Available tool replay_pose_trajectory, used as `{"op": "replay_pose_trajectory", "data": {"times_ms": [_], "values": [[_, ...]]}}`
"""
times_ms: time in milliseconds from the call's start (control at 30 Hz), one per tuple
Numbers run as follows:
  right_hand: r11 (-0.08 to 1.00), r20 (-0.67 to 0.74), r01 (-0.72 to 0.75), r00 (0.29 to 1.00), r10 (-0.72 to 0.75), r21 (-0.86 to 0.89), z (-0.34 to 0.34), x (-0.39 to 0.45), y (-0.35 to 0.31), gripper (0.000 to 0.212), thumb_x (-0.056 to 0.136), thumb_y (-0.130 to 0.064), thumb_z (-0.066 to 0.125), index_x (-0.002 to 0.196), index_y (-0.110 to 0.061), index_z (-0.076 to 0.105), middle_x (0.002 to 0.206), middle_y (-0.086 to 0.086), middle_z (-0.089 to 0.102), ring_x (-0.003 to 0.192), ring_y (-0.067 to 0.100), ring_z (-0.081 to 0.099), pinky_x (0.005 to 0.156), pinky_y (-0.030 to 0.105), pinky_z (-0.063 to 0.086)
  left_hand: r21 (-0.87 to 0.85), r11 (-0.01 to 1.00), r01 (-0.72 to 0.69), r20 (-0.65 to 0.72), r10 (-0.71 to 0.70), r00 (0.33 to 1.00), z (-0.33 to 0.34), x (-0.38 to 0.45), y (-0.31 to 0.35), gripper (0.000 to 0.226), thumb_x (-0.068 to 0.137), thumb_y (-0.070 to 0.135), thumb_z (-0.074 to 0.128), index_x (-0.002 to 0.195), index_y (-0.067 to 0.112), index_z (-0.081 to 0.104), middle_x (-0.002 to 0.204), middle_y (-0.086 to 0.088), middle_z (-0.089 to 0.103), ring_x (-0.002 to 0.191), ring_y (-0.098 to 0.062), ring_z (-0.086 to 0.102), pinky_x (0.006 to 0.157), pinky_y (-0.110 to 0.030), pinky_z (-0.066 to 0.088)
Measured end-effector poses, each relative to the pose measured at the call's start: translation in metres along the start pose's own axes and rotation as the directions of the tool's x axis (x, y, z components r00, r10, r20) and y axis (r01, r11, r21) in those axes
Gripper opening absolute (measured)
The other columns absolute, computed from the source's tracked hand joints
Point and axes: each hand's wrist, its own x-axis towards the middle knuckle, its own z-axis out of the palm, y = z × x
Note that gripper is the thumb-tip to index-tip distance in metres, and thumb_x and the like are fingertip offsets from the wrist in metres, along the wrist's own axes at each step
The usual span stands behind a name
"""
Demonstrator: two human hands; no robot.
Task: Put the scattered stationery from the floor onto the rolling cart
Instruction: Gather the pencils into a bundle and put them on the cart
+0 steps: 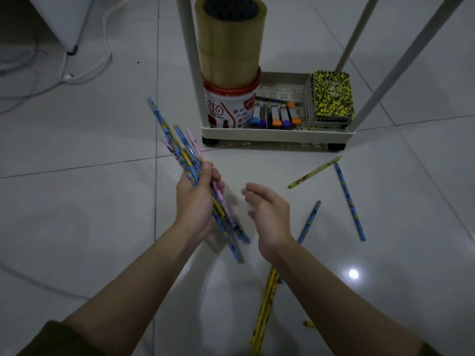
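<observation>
The left hand (196, 201) grips a bundle of pencils (180, 150) in front of the cart (272, 134); the right hand (267, 211), relaxed and holding nothing, hovers beside 3 loose pencils (349, 201).

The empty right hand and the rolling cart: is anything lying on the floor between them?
In the head view, only bare tile lies between the right hand and the cart.

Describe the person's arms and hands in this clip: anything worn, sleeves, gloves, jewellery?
Both hands are bare: no gloves, and no rings or watch visible on the left hand or the right hand. The forearms are uncovered, with dark olive-brown sleeves pushed up near the elbows, showing at the bottom corners of the frame.
</observation>
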Motion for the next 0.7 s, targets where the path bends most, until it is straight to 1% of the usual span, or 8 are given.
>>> {"op": "replay_pose_trajectory", "data": {"times_ms": [33, 100, 200, 267, 333, 400, 533, 700], "values": [[0.995, -0.049, -0.092, 0.994, 0.094, 0.039, -0.001, 0.0, 0.007, 0.015, 0.09, -0.008, 0.053, 0.095, -0.013, 0.066, 0.098, 0.004, 0.067, 0.095, 0.013, 0.063, 0.081, 0.021, 0.047, -0.055, 0.998, -0.02, 0.016, 0.021, 1.0, 0.001, 0.001, 0.006, 0.017, 0.098, 0.017, 0.042, 0.083, 0.015, 0.05, 0.055, 0.009, 0.053, 0.047, -0.004, 0.049, 0.054, -0.02, 0.046], [0.95, -0.024, -0.28, 0.958, 0.286, 0.137, 0.002, -0.004, 0.018, 0.018, 0.093, -0.019, 0.049, 0.089, -0.013, 0.065, 0.101, 0.007, 0.067, 0.094, 0.019, 0.061, 0.085, 0.029, 0.046, -0.129, 0.989, -0.073, 0.056, 0.081, 0.995, 0.005, 0.001, 0.017, 0.017, 0.098, 0.018, 0.039, 0.085, 0.017, 0.049, 0.054, 0.01, 0.05, 0.048, -0.004, 0.046, 0.055, -0.019, 0.045], [0.739, 0.214, -0.496, 0.867, 0.451, 0.455, 0.013, -0.013, 0.02, 0.04, 0.098, -0.031, 0.034, 0.109, -0.002, 0.059, 0.103, 0.016, 0.062, 0.083, 0.024, 0.06, 0.088, 0.034, 0.046, -0.15, 0.976, -0.158, 0.083, 0.172, 0.982, 0.011, -0.004, 0.026, 0.015, 0.098, 0.017, 0.038, 0.088, 0.017, 0.049, 0.057, 0.009, 0.049, 0.051, -0.006, 0.046, 0.058, -0.019, 0.044], [0.602, 0.343, -0.535, 0.844, 0.412, 0.593, 0.018, -0.016, 0.014, 0.048, 0.098, -0.033, 0.029, 0.107, 0.003, 0.059, 0.102, 0.022, 0.063, 0.085, 0.03, 0.059, 0.094, 0.038, 0.043, -0.085, 0.978, -0.19, 0.114, 0.199, 0.973, 0.012, -0.01, 0.024, 0.011, 0.097, 0.016, 0.041, 0.091, 0.019, 0.05, 0.061, 0.007, 0.051, 0.056, -0.009, 0.049, 0.06, -0.02, 0.046], [0.549, 0.388, -0.523, 0.852, 0.352, 0.651, 0.02, -0.014, 0.01, 0.048, 0.098, -0.029, 0.027, 0.096, 0.003, 0.062, 0.091, 0.022, 0.067, 0.084, 0.03, 0.059, 0.09, 0.039, 0.044, -0.014, 0.976, -0.217, 0.177, 0.216, 0.96, 0.009, -0.017, 0.02, 0.01, 0.095, 0.012, 0.045, 0.093, 0.019, 0.05, 0.066, 0.003, 0.054, 0.061, -0.011, 0.055, 0.064, -0.021, 0.05], [0.553, 0.392, -0.51, 0.86, 0.327, 0.659, 0.019, -0.011, 0.007, 0.043, 0.097, -0.025, 0.028, 0.097, 0.002, 0.061, 0.093, 0.021, 0.065, 0.085, 0.029, 0.06, 0.085, 0.038, 0.046, 0.068, 0.962, -0.263, 0.255, 0.238, 0.937, 0.004, -0.023, 0.02, 0.014, 0.092, 0.006, 0.049, 0.095, 0.02, 0.05, 0.071, 0.0, 0.056, 0.068, -0.012, 0.06, 0.068, -0.022, 0.052], [0.57, 0.4, -0.495, 0.868, 0.293, 0.656, 0.014, -0.008, 0.007, 0.035, 0.092, -0.016, 0.03, 0.108, 0.001, 0.056, 0.103, 0.023, 0.06, 0.09, 0.031, 0.059, 0.091, 0.04, 0.045, 0.128, 0.937, -0.325, 0.349, 0.264, 0.899, 0.001, -0.029, 0.024, 0.025, 0.084, -0.001, 0.059, 0.098, 0.017, 0.051, 0.076, -0.001, 0.061, 0.078, -0.017, 0.065, 0.078, -0.026, 0.054], [0.602, 0.437, -0.49, 0.865, 0.246, 0.63, 0.014, -0.012, 0.007, 0.034, 0.091, -0.012, 0.031, 0.099, 0.003, 0.061, 0.096, 0.021, 0.064, 0.087, 0.029, 0.061, 0.088, 0.038, 0.047, 0.094, 0.954, -0.286, 0.257, 0.254, 0.932, 0.003, -0.025, 0.024, 0.02, 0.076, 0.01, 0.067, 0.09, 0.019, 0.055, 0.066, 0.005, 0.064, 0.072, -0.017, 0.067, 0.074, -0.028, 0.056]]}}
